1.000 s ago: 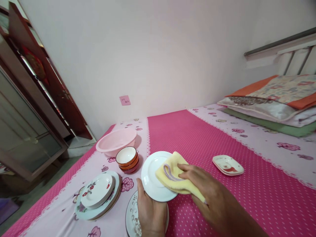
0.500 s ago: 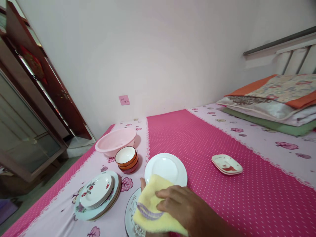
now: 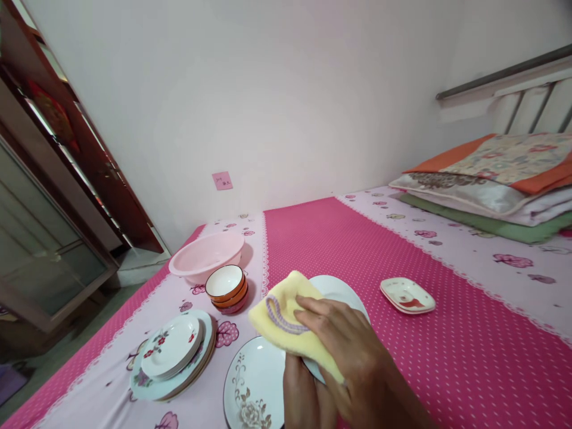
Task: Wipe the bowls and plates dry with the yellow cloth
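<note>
A plain white plate [image 3: 342,292] is held up in front of me, partly covered by a yellow cloth [image 3: 286,322] with a purple-striped band. My left hand [image 3: 306,390] grips the plate at its near edge, its fingers partly hidden behind cloth and plate. Over the plate's face, my right hand [image 3: 348,339] presses the cloth with bent fingers. Below and to the left, a white plate with a brown flower pattern [image 3: 254,378] lies on the bedspread.
At left, flowered plates [image 3: 172,348] sit stacked, with brown-rimmed bowls [image 3: 227,286] and a pink basin [image 3: 208,256] beyond. Small square dishes [image 3: 406,295] lie at right on the pink bedspread [image 3: 322,238]. Folded bedding [image 3: 496,173] is piled at far right, by the wall.
The white plate has shifted right and tilted, with the cloth moving up across it. More of my left hand shows, and the flower-patterned plate below is more exposed.
</note>
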The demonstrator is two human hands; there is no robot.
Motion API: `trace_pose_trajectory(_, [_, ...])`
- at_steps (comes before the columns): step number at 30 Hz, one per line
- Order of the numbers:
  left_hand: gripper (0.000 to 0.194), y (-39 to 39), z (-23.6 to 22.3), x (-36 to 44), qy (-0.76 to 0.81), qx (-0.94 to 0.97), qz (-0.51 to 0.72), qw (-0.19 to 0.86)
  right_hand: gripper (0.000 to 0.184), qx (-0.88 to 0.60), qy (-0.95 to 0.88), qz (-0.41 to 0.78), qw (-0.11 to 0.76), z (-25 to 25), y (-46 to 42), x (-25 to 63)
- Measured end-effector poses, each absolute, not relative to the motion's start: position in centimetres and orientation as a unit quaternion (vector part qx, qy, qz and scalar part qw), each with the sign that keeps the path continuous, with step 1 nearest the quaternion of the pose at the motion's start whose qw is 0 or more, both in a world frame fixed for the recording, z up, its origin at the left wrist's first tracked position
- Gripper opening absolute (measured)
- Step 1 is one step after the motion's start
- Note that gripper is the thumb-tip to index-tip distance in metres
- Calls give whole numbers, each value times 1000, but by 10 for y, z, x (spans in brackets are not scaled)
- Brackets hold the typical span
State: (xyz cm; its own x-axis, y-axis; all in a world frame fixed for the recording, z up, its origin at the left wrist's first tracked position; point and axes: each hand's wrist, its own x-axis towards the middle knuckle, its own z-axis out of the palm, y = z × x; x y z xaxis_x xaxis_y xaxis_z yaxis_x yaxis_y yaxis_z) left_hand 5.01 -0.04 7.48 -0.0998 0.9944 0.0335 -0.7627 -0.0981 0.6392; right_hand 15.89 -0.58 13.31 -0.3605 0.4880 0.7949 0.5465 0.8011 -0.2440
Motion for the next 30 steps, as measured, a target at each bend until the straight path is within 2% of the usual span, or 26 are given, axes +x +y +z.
trace_pose_trajectory(3, [51, -2, 73, 56, 190, 222, 691, 661, 38, -341, -805, -61, 481, 135, -1, 163])
trace_pose_trajectory(6, [45, -3, 76, 60, 102, 187, 678, 703, 40, -362, -783, -74, 500, 137, 4, 170])
trace_pose_trajectory(11, [56, -2, 83, 55, 73, 185, 652, 732, 46, -402, -769, -68, 492, 129, 16, 184])
trace_pose_trajectory(24, [68, 22, 64, -4, -26, 224, 660, 717, 42, -398, -806, 29, 437, 106, 17, 196])
trace_pose_trajectory(30, [72, 26, 55, -27, -5, 202, 680, 705, 49, -295, -838, -36, 458, 99, 5, 187])
